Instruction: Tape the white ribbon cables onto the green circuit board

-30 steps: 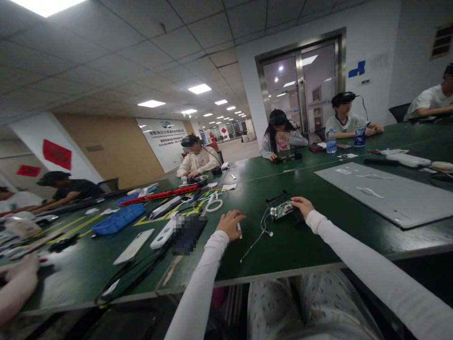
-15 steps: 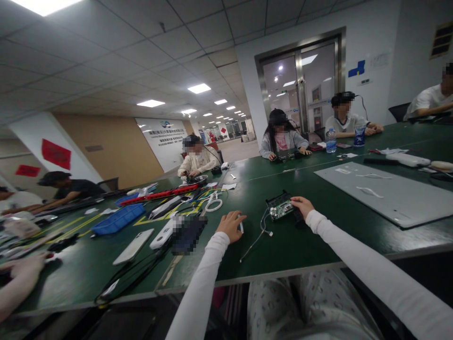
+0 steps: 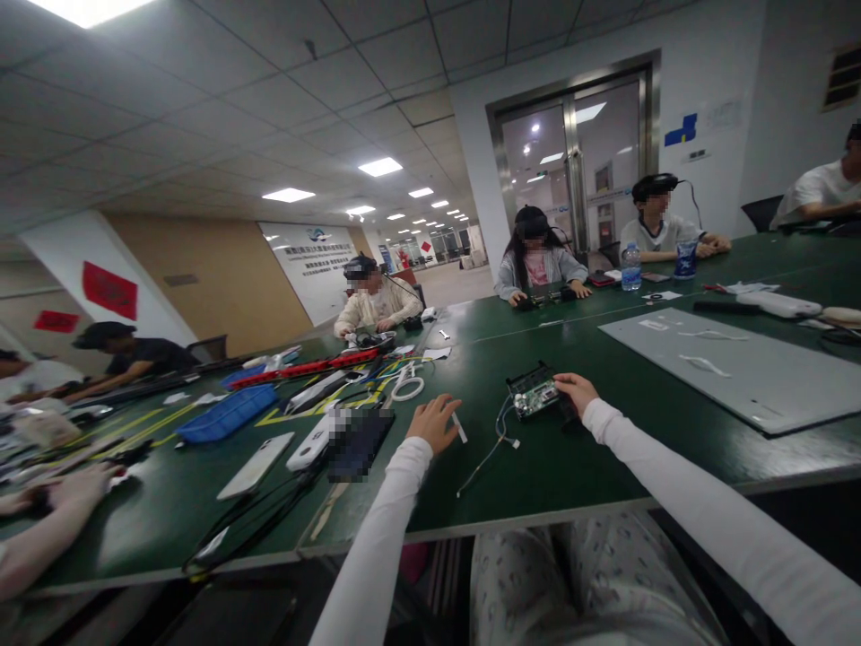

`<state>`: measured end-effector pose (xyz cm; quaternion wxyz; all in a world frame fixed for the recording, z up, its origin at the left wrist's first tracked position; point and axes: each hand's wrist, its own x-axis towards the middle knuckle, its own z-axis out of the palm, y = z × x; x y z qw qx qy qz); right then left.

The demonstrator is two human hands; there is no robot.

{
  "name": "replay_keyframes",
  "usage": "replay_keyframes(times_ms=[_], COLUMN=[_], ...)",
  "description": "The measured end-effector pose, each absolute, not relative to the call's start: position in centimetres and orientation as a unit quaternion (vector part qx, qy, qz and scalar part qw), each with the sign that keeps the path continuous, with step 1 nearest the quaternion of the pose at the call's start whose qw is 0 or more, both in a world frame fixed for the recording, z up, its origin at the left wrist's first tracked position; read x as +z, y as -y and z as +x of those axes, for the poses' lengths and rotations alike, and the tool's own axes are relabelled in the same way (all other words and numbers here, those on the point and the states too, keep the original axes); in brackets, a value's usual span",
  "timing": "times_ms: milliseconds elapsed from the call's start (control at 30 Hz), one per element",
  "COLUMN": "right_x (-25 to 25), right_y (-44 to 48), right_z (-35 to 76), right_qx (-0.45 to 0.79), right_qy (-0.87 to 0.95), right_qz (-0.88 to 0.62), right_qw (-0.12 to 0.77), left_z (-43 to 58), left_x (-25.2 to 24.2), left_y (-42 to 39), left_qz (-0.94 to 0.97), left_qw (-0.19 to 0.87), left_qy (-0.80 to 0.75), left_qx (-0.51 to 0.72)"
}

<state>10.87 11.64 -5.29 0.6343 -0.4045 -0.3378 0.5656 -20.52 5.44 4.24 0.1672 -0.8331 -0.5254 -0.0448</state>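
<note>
A small green circuit board in a black frame (image 3: 534, 395) lies on the green table (image 3: 578, 467). My right hand (image 3: 574, 390) rests against its right side, fingers curled on the frame. My left hand (image 3: 434, 422) lies on the table to the left, fingers loosely bent, beside a small white piece (image 3: 458, 427) at its fingertips. Thin blue and white wires (image 3: 498, 435) run from the board down across the table between my hands.
A grey mat (image 3: 733, 368) lies at right. Left of my hand are a dark phone (image 3: 356, 440), a white device (image 3: 308, 446), a silver phone (image 3: 256, 465), a blue tray (image 3: 227, 414) and cables. Several people sit round the table; another person's hand (image 3: 81, 484) is at far left.
My left hand has shifted slightly and the small white piece now shows just beyond its fingertips. The other person's hand at far left has moved right. My right hand has stayed put.
</note>
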Motion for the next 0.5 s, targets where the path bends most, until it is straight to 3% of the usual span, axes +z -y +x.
replay_keyframes(times_ms=[333, 500], right_x=[-5.7, -5.8], right_y=[-12.1, -12.0], right_z=[10.9, 10.8], right_qx=[0.545, 0.514], right_qy=[0.368, 0.401], right_qz=[-0.42, -0.444], right_qw=[0.626, 0.614], left_z=[-20.5, -19.9], left_x=[3.3, 2.8], left_y=[-6.0, -6.2], left_qz=[-0.848, -0.841], left_qw=[0.147, 0.138], left_qy=[0.507, 0.509], left_qx=[-0.042, -0.122])
